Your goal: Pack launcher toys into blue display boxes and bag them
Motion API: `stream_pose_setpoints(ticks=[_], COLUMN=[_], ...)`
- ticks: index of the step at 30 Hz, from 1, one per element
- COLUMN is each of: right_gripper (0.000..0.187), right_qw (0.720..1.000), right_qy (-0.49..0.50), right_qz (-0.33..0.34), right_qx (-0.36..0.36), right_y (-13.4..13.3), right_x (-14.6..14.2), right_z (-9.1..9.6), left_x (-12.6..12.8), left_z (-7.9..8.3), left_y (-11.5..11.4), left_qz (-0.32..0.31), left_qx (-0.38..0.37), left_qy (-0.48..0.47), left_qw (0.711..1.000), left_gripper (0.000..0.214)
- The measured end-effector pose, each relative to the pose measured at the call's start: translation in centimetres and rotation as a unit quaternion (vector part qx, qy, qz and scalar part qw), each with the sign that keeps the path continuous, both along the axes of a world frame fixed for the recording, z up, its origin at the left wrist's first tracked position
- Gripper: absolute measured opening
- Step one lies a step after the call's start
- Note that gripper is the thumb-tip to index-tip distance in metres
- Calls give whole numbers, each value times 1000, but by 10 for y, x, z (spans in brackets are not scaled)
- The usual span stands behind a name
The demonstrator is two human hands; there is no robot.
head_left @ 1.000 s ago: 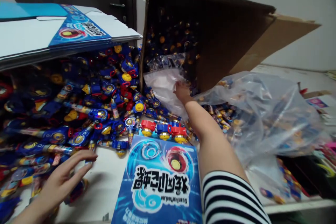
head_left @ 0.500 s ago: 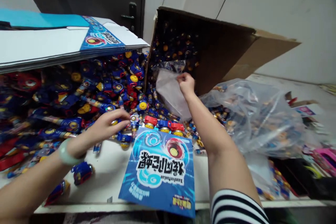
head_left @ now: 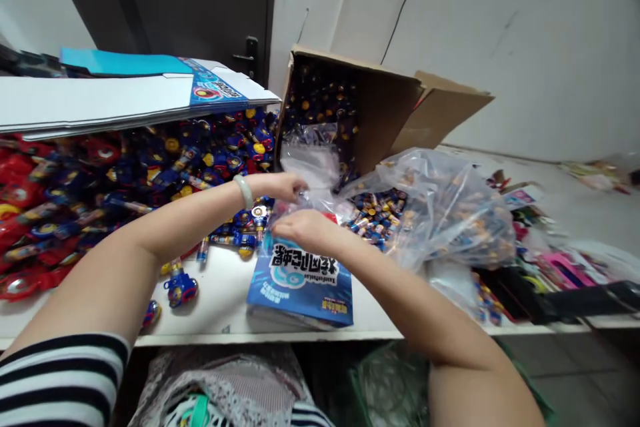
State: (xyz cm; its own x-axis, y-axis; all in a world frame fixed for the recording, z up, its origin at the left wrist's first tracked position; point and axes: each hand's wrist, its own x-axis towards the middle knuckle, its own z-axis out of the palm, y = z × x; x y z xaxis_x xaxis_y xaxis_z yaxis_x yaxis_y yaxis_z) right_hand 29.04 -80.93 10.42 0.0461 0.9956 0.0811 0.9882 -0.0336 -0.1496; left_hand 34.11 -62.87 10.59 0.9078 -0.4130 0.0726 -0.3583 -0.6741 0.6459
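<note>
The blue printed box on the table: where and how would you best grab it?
I'd probably grip the blue printed box by its left and right edges near the front, coming from the person's side. It lies printed face up, near end toward the person, and white table shows beside both edges there, while the right hand hides part of its far end.

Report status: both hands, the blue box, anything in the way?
Left hand at the plastic bag, grip unclear. Right hand over far end of blue box, partly hiding it. Box on table, printed face up.
</note>
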Motion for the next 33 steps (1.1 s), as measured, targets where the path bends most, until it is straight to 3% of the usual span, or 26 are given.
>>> stream_pose_setpoints(ticks=[2,5,7,9,11,12,15,17,21,25,27,30,33], right_gripper=[24,34,46,64,68,57,22,22,19,7,5,20,22], right_qw=[999,995,976,934,912,910,907,901,882,885,890,893,873], right_qy=[-8,4,-16,-47,-26,4,64,36,-8,-1,-20,-60,-121], right_qz=[36,43,-69,-220,-312,-331,-328,-301,-270,-299,-319,-347,-407], right_qx=[-11,85,207,279,266,249,257,311,386,356,325,280,241], right_y=[-15,-32,-33,-24,-8,1,20,24,13,-7,-19,-39,-65], right_x=[-20,-35,-30,-12,10,21,37,36,23,13,11,14,19], right_z=[-13,-2,19,40,54,58,71,86,130,158,162,168,180], left_x=[-25,-56,-68,-74,-75,-75,-75,-78,-92,-102,-103,-101,-99], left_z=[-19,-17,0,21,43,53,78,91,96,89,93,116,144], left_y=[5,14,15,13,12,13,29,43,64,68,69,73,72], left_qz=[33,79,78,56,51,64,120,126,86,87,110,138,158], left_qx=[-2,-32,-66,-97,-124,-140,-170,-163,-157,-187,-227,-297,-336], left_qy=[-2,-60,-130,-190,-232,-255,-344,-369,-326,-289,-280,-289,-315], left_qw=[999,995,986,975,964,955,916,906,928,935,926,900,874], left_gripper=[8,15,14,12,12,13,14,20,49,17,14,12,12])
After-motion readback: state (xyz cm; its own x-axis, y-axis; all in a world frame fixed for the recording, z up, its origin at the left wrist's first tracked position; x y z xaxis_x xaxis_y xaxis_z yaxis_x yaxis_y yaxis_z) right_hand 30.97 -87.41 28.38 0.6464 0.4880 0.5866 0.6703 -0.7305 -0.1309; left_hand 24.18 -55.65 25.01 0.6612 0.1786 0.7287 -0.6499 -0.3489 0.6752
